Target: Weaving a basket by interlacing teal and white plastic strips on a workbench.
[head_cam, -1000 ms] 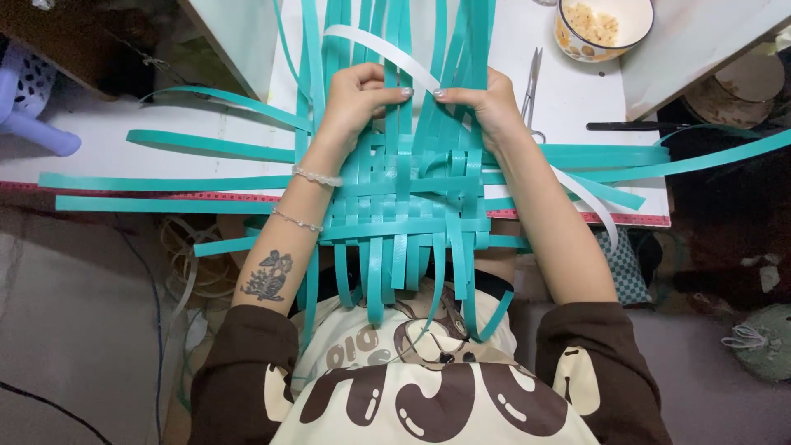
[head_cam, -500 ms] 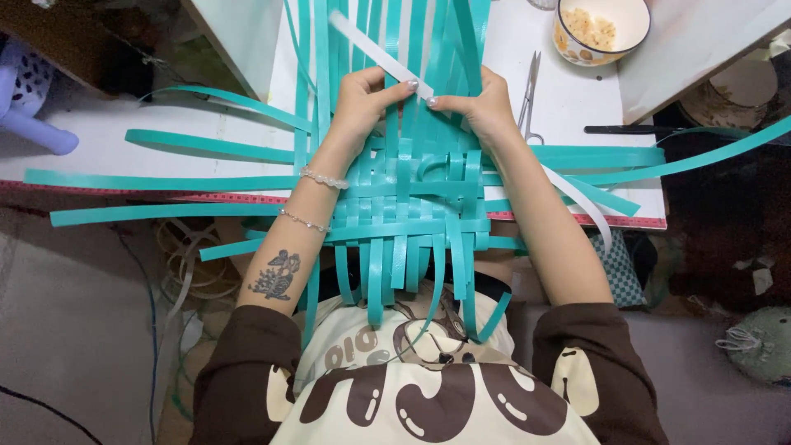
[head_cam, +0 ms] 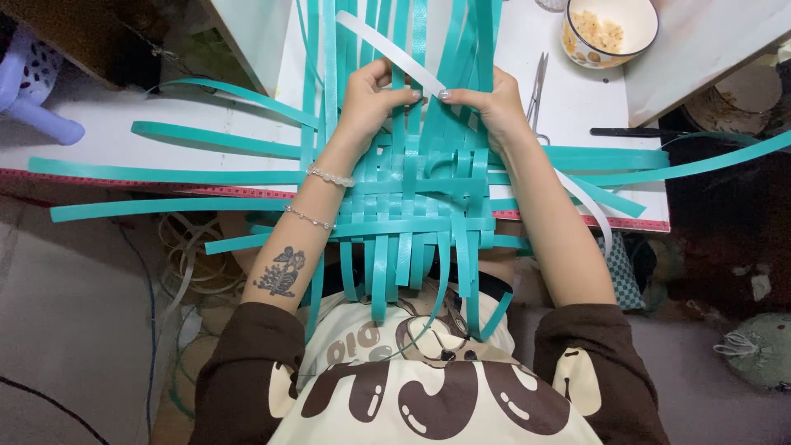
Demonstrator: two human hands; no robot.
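A white table (head_cam: 247,124) carries scissors (head_cam: 537,86) and a bowl (head_cam: 610,31). Over the woven teal mat (head_cam: 412,194), her left hand (head_cam: 371,99) and right hand (head_cam: 486,103) both pinch a white strip (head_cam: 391,49).

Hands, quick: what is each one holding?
Left hand: fingers pinch the white strip.
Right hand: fingers pinch the same white strip.

Home craft table (head_cam: 107,124), scissors (head_cam: 537,91), food bowl (head_cam: 610,29)
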